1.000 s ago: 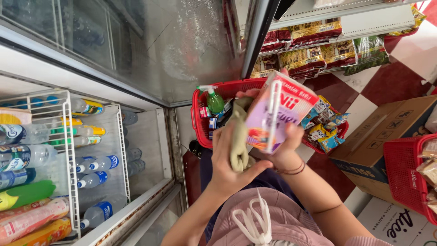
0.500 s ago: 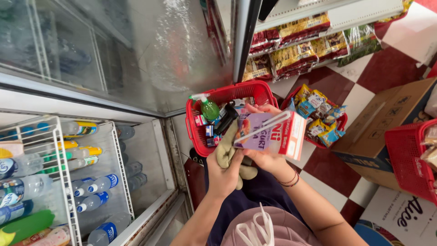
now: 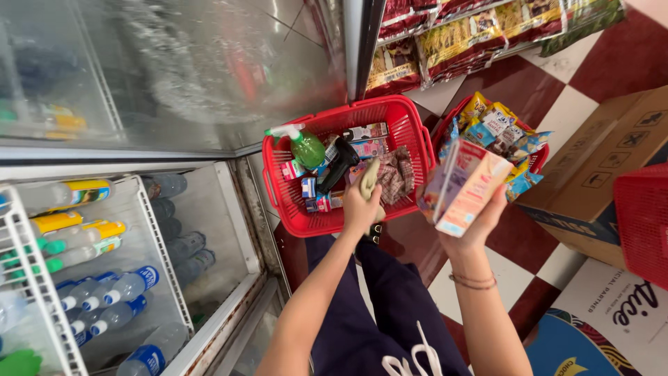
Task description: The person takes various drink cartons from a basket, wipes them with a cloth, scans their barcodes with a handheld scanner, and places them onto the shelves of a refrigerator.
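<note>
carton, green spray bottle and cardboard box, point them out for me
carton point(image 3: 465, 186), head view, its front face
green spray bottle point(image 3: 307, 148), head view, its round body
cardboard box point(image 3: 604, 161), head view, its top flap

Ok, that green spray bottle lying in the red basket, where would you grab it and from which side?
Probably around the green body of the spray bottle, coming down from above. It lies tilted in the corner of the red basket with its white trigger head toward the rim, so the rounded body is the widest free part. The basket wall blocks the left side, and a dark item crowds its right.
</note>
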